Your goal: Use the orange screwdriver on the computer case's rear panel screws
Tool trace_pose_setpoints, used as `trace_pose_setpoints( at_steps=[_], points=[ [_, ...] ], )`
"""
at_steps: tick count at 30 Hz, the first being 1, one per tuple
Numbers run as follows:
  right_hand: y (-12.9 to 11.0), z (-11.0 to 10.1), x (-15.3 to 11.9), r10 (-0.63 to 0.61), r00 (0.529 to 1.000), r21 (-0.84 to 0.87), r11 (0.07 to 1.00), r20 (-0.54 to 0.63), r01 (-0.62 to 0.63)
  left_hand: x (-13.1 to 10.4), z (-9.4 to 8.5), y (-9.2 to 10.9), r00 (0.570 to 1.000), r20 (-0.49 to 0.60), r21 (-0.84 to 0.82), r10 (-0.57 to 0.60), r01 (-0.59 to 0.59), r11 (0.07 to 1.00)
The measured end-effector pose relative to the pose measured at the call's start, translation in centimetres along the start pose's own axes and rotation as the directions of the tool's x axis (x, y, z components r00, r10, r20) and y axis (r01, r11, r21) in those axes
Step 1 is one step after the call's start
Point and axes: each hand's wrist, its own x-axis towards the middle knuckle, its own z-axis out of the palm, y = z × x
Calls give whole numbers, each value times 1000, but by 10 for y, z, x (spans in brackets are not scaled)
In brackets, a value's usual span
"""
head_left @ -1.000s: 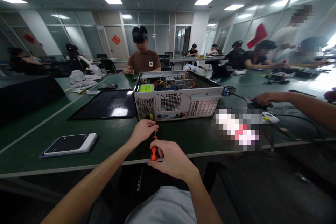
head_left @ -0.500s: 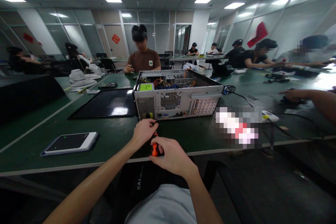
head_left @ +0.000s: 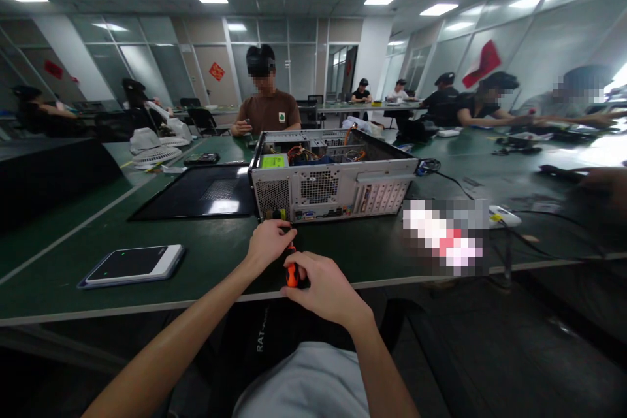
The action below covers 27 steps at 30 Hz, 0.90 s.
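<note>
An orange and black screwdriver (head_left: 292,275) points away from me, its handle in the curled fingers of my right hand (head_left: 324,284). Further along the shaft, my left hand (head_left: 268,243) pinches with thumb and forefinger at the front end of the screwdriver; the tip is too small to make out. Just beyond both hands lies an open computer case (head_left: 337,186) on its side, its rear panel with ports and slot covers facing me. Coloured cables and a part with a bright green label show inside. My left fingertips are close to its lower edge.
A black side panel (head_left: 196,192) lies left of the case. Nearer, a white device with a dark top (head_left: 132,266) rests by the front edge. On the right are a blurred-out object (head_left: 443,235), a white power strip (head_left: 504,217) and cables. A person (head_left: 268,108) sits opposite.
Both hands and the screwdriver stay nearly in place, the handle shifted slightly up and turned. At far right, another person's hand has drawn back and blurred.
</note>
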Motion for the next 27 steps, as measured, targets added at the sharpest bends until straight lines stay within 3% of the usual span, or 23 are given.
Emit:
trace_pose_setpoints(
  at_steps=[19, 23, 27],
  points=[
    [5, -2, 0, -25, 1000, -21, 999, 1, 25, -6, -2, 2, 999, -31, 17, 25, -24, 1000],
    [7, 3, -3, -33, 998, -39, 999, -59, 30, -8, -8, 5, 972, -214, 50, 98, -89, 995],
    [9, 9, -6, -69, 990, -94, 994, -126, 57, -8, -23, 16, 844, -465, 32, 269, -288, 957]
  ],
)
